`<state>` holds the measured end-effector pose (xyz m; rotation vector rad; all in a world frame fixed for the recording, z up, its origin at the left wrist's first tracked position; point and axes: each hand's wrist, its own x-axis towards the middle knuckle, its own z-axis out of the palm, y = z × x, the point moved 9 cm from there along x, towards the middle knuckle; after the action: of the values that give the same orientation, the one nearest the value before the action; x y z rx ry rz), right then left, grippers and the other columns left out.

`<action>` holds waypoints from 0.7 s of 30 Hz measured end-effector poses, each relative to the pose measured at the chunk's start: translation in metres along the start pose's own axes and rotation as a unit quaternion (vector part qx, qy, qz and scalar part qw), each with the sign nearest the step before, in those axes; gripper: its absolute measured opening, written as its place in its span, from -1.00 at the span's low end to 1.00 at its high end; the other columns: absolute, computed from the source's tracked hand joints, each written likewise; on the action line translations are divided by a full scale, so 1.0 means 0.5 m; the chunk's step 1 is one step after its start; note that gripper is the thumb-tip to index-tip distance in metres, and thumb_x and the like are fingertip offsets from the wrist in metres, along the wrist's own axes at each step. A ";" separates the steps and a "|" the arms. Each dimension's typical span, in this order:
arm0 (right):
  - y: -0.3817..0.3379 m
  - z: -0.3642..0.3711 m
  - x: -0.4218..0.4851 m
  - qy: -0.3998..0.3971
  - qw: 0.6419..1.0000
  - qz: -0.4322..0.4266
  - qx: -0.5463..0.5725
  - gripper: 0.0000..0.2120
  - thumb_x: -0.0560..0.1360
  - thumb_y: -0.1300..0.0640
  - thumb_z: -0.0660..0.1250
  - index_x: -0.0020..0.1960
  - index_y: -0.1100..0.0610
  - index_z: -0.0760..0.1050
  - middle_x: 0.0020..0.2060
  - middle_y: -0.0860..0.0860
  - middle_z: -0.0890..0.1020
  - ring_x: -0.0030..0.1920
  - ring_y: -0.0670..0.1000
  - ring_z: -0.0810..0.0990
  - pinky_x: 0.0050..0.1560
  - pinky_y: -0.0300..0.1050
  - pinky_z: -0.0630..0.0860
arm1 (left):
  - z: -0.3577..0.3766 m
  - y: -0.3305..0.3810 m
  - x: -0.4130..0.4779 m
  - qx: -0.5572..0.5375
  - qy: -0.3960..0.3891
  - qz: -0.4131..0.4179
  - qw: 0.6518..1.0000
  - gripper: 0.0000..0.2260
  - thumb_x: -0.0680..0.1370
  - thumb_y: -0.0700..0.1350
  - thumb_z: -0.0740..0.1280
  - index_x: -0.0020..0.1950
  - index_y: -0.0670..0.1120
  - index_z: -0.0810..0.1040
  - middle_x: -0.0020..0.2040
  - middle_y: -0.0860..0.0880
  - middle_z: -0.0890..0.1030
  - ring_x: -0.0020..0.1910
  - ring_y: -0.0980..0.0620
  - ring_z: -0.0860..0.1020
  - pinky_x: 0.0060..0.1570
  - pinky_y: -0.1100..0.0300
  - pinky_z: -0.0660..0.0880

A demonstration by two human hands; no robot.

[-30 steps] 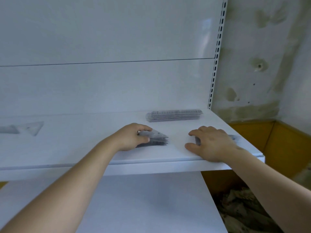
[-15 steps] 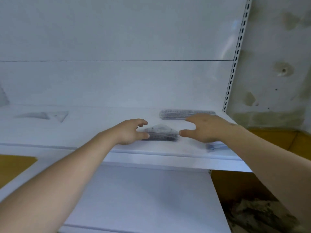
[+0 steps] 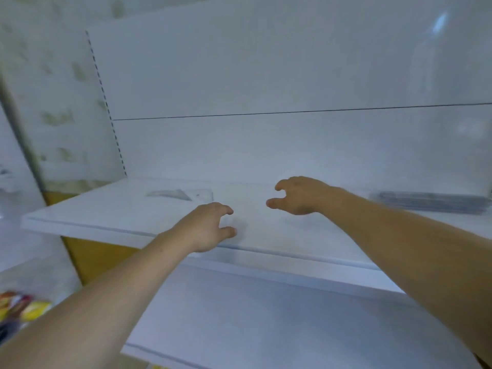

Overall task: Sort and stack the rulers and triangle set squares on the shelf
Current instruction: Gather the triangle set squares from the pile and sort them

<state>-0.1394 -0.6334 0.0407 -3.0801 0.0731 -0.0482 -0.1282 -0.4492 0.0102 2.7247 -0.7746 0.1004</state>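
A white shelf (image 3: 111,217) runs across the view. Near its back left lie clear triangle set squares (image 3: 173,195), blurred, with a second clear piece (image 3: 203,194) right of them. A stack of clear rulers (image 3: 431,202) with dark markings lies at the far right by the back panel. My left hand (image 3: 206,226) hovers over the shelf's front edge, fingers curled apart, holding nothing. My right hand (image 3: 298,195) hangs over the middle of the shelf, also open and empty. Both hands are right of the set squares and apart from them.
A lower white shelf (image 3: 239,315) juts out beneath. A slotted upright (image 3: 106,107) marks the shelving's left end, with a stained wall (image 3: 53,102) beyond. Colourful packets (image 3: 24,307) lie at the bottom left. The picture is motion-blurred.
The view has swung left along the shelf. Both hands have left the stack of set squares they were around, now out of view, and moved left, empty, towards the clear set squares at the left.
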 end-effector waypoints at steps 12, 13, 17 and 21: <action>-0.314 0.082 0.278 -0.037 0.997 -0.064 0.013 -0.36 0.53 -0.30 0.12 0.47 0.06 0.23 0.42 0.04 0.34 0.39 0.09 0.32 0.32 -0.01 0.32 | -0.053 -0.347 0.012 -0.012 0.020 -0.083 0.996 -0.56 0.53 0.10 0.30 0.38 0.03 0.37 0.42 0.04 0.35 0.38 0.04 0.32 0.30 0.24 0.21; -0.326 0.095 0.309 -0.043 0.997 -0.063 0.010 -0.35 0.52 -0.29 0.13 0.47 0.07 0.23 0.42 0.05 0.34 0.38 0.10 0.33 0.31 -0.01 0.33 | -0.054 -0.371 0.026 -0.015 0.017 -0.088 0.996 -0.56 0.53 0.10 0.29 0.38 0.03 0.37 0.42 0.04 0.35 0.38 0.04 0.32 0.30 0.24 0.22; -0.344 0.136 0.420 -0.059 0.997 -0.045 0.008 -0.33 0.51 -0.31 0.11 0.48 0.06 0.21 0.42 0.08 0.33 0.38 0.13 0.34 0.31 0.02 0.34 | -0.062 -0.447 0.098 -0.004 0.004 -0.099 0.995 -0.57 0.55 0.11 0.26 0.39 0.03 0.35 0.44 0.04 0.33 0.39 0.03 0.31 0.31 0.23 0.21; -0.374 0.156 0.509 -0.067 0.996 -0.054 0.016 -0.38 0.52 -0.33 0.07 0.47 -0.03 0.24 0.43 0.09 0.29 0.40 0.16 0.30 0.36 0.07 0.28 | -0.066 -0.524 0.185 0.010 -0.007 -0.102 0.995 -0.56 0.55 0.12 0.24 0.40 0.02 0.34 0.45 0.02 0.32 0.39 0.01 0.30 0.33 0.20 0.20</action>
<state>0.1258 -0.4548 -0.0181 -3.0429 -0.0998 0.1511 0.0883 -0.2740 -0.0158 2.8075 -0.4975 0.0453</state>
